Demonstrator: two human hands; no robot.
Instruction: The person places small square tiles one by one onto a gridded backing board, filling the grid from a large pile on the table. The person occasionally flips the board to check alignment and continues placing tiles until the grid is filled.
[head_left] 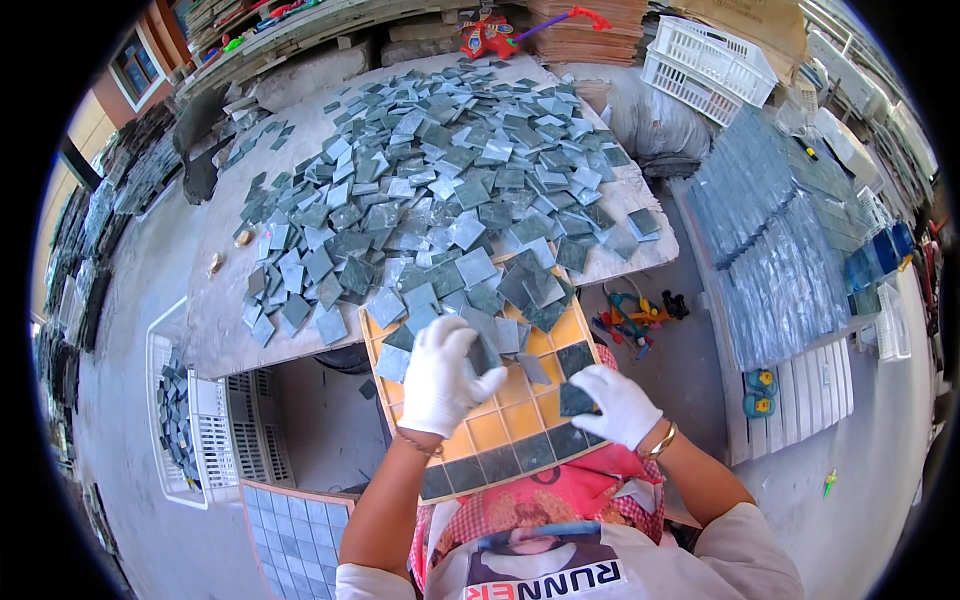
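Bright, even daylight; soft shadows; strong fisheye bending, black corners.

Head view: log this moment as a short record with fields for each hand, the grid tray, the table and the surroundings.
left hand: white-gloved left hand, grip closed on a dark tile above the tray
right hand: white-gloved right hand, pressing a dark square tile at the tray's right side
tray: orange grid tray, tilted, its near row filled with dark tiles, many cells bare
table: grey worktable heaped with loose grey-green tiles
surroundings: white crates behind; blue mosaic sheets to the right
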